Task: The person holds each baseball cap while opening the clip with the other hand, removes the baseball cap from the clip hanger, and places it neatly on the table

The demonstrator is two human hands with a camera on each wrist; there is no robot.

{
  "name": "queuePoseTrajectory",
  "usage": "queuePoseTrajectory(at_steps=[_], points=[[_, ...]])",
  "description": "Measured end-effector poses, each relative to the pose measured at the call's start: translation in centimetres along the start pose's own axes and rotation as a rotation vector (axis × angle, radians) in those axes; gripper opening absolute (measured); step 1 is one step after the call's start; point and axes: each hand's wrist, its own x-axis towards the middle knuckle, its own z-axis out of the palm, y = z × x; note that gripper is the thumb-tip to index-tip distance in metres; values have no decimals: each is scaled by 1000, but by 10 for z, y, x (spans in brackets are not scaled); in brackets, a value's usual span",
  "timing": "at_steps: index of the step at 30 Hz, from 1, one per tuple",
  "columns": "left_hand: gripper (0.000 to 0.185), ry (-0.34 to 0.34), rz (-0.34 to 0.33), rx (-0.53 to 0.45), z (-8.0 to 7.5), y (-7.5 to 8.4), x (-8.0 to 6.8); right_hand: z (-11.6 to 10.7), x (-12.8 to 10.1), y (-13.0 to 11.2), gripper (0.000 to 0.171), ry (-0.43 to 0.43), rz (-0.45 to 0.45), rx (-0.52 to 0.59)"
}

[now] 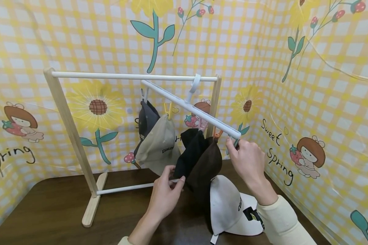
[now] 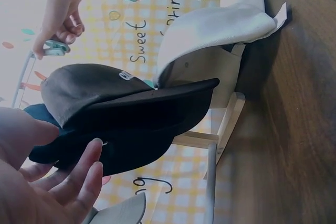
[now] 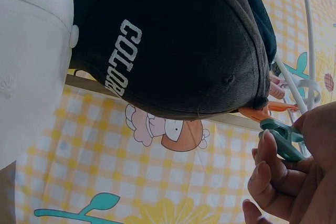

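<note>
My right hand [image 1: 248,161] pinches a green clothespin [image 3: 283,140] at the near end of a white hanger [image 1: 199,114]. My left hand [image 1: 167,194] is at the lower edge of a black cap [image 1: 188,153], its thumb and fingers spread and slightly bent beside the fabric. This cap hangs from a pink clothespin [image 1: 202,125]. Beside it, a dark brown cap [image 3: 178,51] hangs from an orange clothespin [image 1: 217,132]. Farther along hang a beige cap [image 1: 159,146] on a yellow clothespin [image 1: 168,110] and a dark grey cap [image 1: 148,117] on a grey one.
The hanger's hook [image 1: 195,85] loops over the top bar [image 1: 125,76] of a wooden rack [image 1: 72,132]. On the brown table [image 1: 58,204] a white cap [image 1: 225,204] sits near my right forearm. Yellow checked cloth [image 1: 110,41] covers the walls behind and to the right.
</note>
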Motion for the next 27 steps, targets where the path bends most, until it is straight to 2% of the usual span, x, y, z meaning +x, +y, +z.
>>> queuePoseTrajectory(at_steps=[6, 12, 19, 27], points=[[30, -2, -34, 46, -1, -1, 1, 1, 0, -1, 62, -13, 11, 5], [25, 16, -37, 96, -2, 0, 2, 1, -1, -1, 62, -12, 8, 5], [19, 62, -33, 95, 3, -1, 2, 2, -2, -2, 61, -6, 2, 12], [16, 72, -53, 133, 3, 0, 2, 2, -1, -2, 62, -12, 4, 12]])
